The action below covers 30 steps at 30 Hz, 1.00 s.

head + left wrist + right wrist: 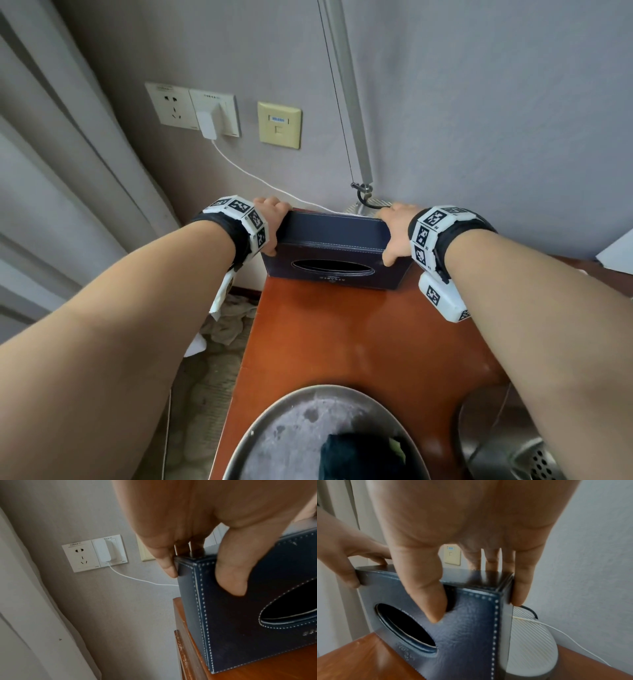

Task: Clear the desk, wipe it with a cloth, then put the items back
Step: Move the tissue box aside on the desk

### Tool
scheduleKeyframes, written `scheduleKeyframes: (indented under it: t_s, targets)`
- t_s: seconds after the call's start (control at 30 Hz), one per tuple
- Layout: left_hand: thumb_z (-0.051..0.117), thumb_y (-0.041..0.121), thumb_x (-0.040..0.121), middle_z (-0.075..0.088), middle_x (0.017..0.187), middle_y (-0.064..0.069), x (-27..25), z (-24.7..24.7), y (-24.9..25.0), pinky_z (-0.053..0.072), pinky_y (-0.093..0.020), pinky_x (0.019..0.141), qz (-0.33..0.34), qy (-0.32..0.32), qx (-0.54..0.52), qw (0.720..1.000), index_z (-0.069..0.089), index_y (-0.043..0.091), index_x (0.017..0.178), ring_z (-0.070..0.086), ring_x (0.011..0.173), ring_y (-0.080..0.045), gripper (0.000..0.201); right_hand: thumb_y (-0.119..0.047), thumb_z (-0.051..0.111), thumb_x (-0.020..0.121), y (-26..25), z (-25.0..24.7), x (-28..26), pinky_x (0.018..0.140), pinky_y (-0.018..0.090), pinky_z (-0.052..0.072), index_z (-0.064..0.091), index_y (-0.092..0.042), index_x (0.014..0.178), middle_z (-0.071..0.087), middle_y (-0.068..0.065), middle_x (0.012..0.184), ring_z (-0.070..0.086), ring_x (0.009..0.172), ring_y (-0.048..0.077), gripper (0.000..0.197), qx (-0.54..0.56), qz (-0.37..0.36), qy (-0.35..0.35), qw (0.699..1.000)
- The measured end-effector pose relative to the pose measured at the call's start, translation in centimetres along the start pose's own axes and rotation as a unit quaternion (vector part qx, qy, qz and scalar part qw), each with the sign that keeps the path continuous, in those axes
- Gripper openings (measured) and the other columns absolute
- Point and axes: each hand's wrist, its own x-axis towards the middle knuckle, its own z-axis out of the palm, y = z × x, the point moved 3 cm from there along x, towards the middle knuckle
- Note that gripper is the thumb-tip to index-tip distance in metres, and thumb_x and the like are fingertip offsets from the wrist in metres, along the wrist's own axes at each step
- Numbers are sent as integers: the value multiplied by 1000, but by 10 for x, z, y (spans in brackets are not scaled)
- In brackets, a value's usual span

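1. Both hands, left hand (270,222) and right hand (397,233), clamp the navy stitched leather tissue box (334,255) by its ends, thumbs in front.
2. It stands at the brown wooden desk (342,342) back-left edge, near the wall.

Lamp base (534,642) seemingly touching box (329,253) behind.

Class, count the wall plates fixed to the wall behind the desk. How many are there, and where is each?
3. A white socket plate on the left, a white plate touching it with a charger plugged in, and a cream data-port plate apart to the right. Others may lie outside the views.
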Motion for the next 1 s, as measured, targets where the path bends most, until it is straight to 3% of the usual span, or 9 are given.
scheduleKeyframes:
  t_s: [0.13,0.23,0.37,0.67,0.83,1.0]
  targets:
    - [78,28,72,38,142,-7,-5,3,2,37,-38,107,3,3,3,1000,28,14,144,37,132,-28,89,-36,78,64,-4,2,-6,93,43,48,34,-17,138,42,8,133,47,120,30,88,-19,8,-12,1000]
    - [77,30,72,38,141,-8,-5,5,3,37,-39,108,17,-10,5,1000,27,14,144,38,132,-29,89,-36,78,66,-4,4,-9,88,39,50,38,-15,135,46,8,132,52,115,30,83,-38,12,-40,998]
    - [77,30,72,39,140,-6,-6,7,10,39,-40,107,25,-6,5,1000,30,16,143,39,131,-27,86,-35,77,66,-2,15,-11,93,41,49,40,-14,134,46,7,132,52,117,28,80,-39,19,-42,998]
    - [77,26,73,39,141,-6,0,5,14,39,-40,106,10,1,2,1000,29,15,143,37,132,-27,86,-36,75,71,4,23,-9,99,38,44,35,-13,139,42,9,135,45,125,29,82,-3,17,-16,1000]
    - [77,29,74,38,141,-6,1,8,18,37,-40,106,-7,3,-14,1000,26,16,144,36,132,-27,88,-36,77,70,2,29,-8,99,45,45,32,-13,140,41,10,134,45,124,32,86,11,20,-18,1000]
    - [74,35,74,39,140,-6,-3,11,22,37,-41,107,-23,22,-32,999,29,18,144,37,131,-29,85,-38,74,76,10,26,-15,105,43,40,23,-17,147,33,10,146,38,133,31,89,29,14,-8,999]
